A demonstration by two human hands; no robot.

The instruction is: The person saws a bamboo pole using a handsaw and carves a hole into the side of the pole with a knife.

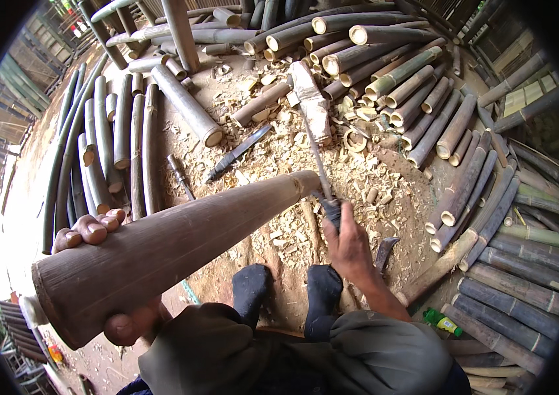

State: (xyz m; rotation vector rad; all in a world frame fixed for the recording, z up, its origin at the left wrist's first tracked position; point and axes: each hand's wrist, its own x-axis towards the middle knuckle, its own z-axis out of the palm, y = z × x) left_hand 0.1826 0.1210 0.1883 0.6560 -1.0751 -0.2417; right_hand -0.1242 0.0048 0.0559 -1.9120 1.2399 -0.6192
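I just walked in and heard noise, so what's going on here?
A person's left hand grips the near end of a thick bamboo tube. The right hand holds a knife by its dark handle, the blade by the tube's far end; contact is unclear. Pale shavings litter the ground, where another knife lies. Cut bamboo lengths lie on both sides.

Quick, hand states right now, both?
Left hand: closed around the near end of the large bamboo section, fingers over it, thumb below.
Right hand: closed, holding a long-bladed knife by its dark handle.
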